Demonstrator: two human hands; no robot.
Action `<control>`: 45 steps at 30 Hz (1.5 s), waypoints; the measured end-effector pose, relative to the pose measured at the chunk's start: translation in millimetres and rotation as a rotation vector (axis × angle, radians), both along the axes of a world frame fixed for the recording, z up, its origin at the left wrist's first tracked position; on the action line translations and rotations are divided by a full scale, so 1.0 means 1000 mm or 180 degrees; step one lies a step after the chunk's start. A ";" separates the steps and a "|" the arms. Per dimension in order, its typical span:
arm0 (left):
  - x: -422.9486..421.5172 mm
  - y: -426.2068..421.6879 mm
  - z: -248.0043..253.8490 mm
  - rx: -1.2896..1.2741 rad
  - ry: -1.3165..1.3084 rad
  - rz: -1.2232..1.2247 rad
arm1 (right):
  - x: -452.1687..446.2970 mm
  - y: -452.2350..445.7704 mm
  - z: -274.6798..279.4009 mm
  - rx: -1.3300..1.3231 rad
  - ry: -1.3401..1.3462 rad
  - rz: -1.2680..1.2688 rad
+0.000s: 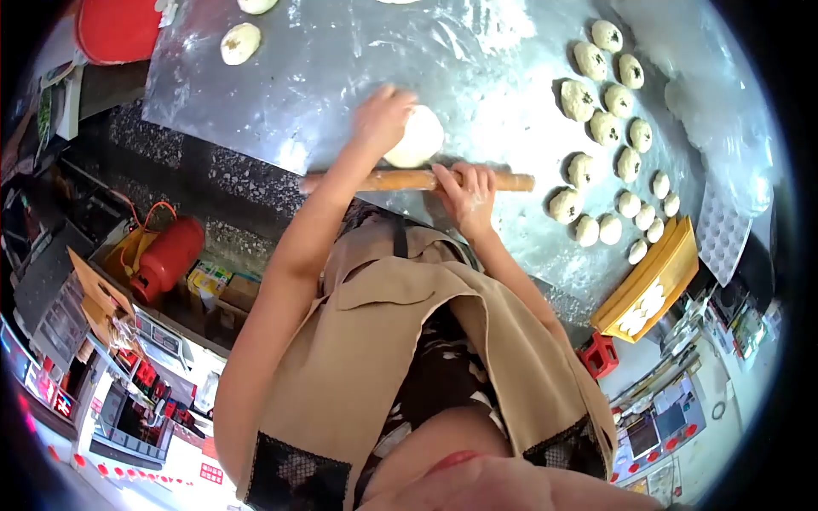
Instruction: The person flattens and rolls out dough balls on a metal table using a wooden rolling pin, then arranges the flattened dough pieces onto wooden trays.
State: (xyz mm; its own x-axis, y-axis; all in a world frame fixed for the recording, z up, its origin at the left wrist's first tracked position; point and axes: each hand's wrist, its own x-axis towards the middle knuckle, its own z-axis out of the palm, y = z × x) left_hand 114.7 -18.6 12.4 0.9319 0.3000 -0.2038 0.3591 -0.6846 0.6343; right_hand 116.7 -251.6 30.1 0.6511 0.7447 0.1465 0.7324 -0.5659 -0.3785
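A round of pale dough (417, 138) lies flat on the floured metal worktop (315, 85). At its left edge is my left hand (384, 121), somewhat blurred, with its fingers curled against the dough; the fingertips are partly hidden. A wooden rolling pin (400, 180) lies crosswise just on the near side of the dough. My right hand (467, 198) has its fingers wrapped over the pin, right of its middle. The pin's left end passes beneath my left forearm.
Several filled dough balls (604, 128) and smaller dough pieces (629, 204) sit at the right. Another dough ball (241, 43) lies far left, near a red stool-like seat (118, 30). A yellow box (652, 281) stands beyond the right edge. A red gas cylinder (169, 258) is lower left.
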 end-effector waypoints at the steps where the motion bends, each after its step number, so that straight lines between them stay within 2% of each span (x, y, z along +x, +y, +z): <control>1: -0.023 0.003 0.019 0.0036 0.0031 0.0036 | -0.006 0.002 0.006 0.0020 -0.0017 -0.0151; 3: -0.073 0.011 0.052 0.1060 0.0131 0.0407 | -0.012 0.007 0.004 -0.0100 0.0141 -0.0186; 4: -0.091 0.018 0.046 0.1090 0.0159 0.0432 | -0.007 0.018 0.004 -0.0193 0.0171 -0.0294; 6: -0.125 0.021 0.022 0.1874 -0.0188 0.0206 | 0.003 0.034 -0.014 -0.0452 0.0121 -0.0356; 9: -0.070 0.063 0.003 0.1944 -0.0007 0.0162 | 0.067 0.086 -0.016 -0.0359 -0.0281 -0.0522; 10: -0.052 0.075 -0.001 0.1933 -0.0018 0.0166 | 0.094 0.104 -0.018 0.0073 -0.0448 -0.0538; 12: -0.026 0.089 -0.003 0.2038 -0.0317 0.0541 | 0.113 0.115 -0.020 0.0103 -0.0531 -0.0589; 13: -0.037 0.082 0.001 0.2035 -0.0347 0.0539 | 0.111 0.115 -0.021 0.0073 -0.0425 -0.0611; 15: -0.094 0.050 0.014 0.1581 0.0022 0.0257 | 0.060 0.076 -0.009 -0.0671 -0.0174 -0.0324; 17: -0.174 0.015 0.016 0.1469 -0.0043 -0.0209 | -0.003 0.026 -0.011 -0.0519 0.0086 -0.0286; 20: -0.199 0.008 0.002 0.1762 0.0029 -0.0203 | -0.012 0.025 -0.015 -0.0522 -0.0120 -0.0337; 21: -0.180 0.020 -0.012 0.1912 -0.0404 0.0037 | 0.008 0.040 -0.024 -0.0238 -0.0129 -0.0317; 23: -0.128 0.050 -0.009 0.1975 -0.0269 0.0233 | 0.052 0.079 -0.031 -0.0175 -0.0385 -0.0509; 24: -0.102 0.068 -0.009 0.1990 -0.0179 0.0202 | 0.078 0.098 -0.030 0.0100 -0.0345 -0.0531; 26: -0.057 0.094 -0.004 0.2156 -0.0334 0.0489 | 0.124 0.133 -0.028 0.0412 -0.0811 -0.0614; 29: -0.055 0.090 -0.011 0.2231 -0.0476 0.0677 | 0.130 0.135 -0.033 0.0307 -0.0982 -0.0640; 31: -0.101 0.054 0.000 0.1948 -0.0217 0.0273 | 0.089 0.090 -0.026 -0.0142 -0.0774 -0.0105; 34: -0.171 0.019 -0.006 0.1451 -0.0182 -0.0328 | 0.025 0.021 -0.015 -0.0184 -0.0300 -0.0091; 36: -0.174 0.032 0.001 0.1358 -0.0197 -0.0496 | -0.004 -0.006 -0.015 -0.0394 -0.0015 -0.0191; 40: -0.113 0.075 0.051 0.1377 -0.0411 -0.1277 | -0.045 -0.005 -0.002 -0.0195 0.0552 -0.0733; 41: -0.091 0.078 0.053 0.1443 -0.0493 -0.1463 | -0.053 0.001 -0.002 -0.0197 0.0706 -0.0934; 43: -0.034 0.062 0.019 0.1394 -0.0559 -0.1808 | -0.053 0.005 -0.005 -0.0502 0.0834 -0.1149; 45: 0.034 0.041 0.011 0.1610 -0.0752 -0.2072 | -0.033 0.004 -0.025 -0.0807 -0.0023 -0.1901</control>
State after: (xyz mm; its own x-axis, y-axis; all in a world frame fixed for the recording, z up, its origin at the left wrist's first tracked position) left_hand 148.2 22.6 23.1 0.9512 -0.3071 0.0313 -0.3068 -0.9293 0.2056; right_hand 83.8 -247.5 5.1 0.9636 0.2666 0.0197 0.2658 -0.9478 -0.1759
